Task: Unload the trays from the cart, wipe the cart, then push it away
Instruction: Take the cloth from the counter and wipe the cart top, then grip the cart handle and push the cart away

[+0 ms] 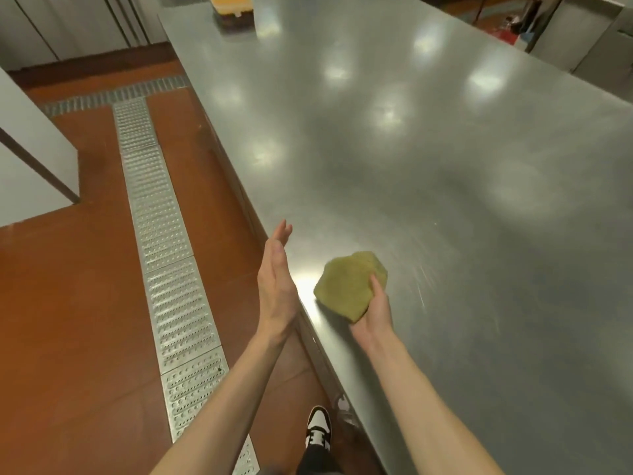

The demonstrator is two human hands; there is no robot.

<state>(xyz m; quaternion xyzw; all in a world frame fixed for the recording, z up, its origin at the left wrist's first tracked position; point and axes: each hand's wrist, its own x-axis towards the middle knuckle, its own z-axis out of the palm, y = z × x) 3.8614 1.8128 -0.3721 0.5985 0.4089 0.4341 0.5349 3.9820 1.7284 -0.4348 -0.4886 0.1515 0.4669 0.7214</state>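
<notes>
Head view, nearest: a black-and-white shoe (318, 427) on the red floor (78, 337), just beside the bench (445, 166) edge.
Floor: a perforated metal drain grate (161, 234) runs away from the onlooker.
Left hand (275, 286): grip released, fingers straight, held edge-on over the bench edge, holding nothing.
Right hand (373, 311): grip clenched around the near corner of the cloth (349, 286).
Cloth: olive-green, bunched, resting on the steel near the bench's left edge.
Handling, judged: light, soft and limp; slides easily on smooth steel; best gathered in the palm.
Trays (233, 8): a stack at the far end of the bench.
Cart: not in view.
</notes>
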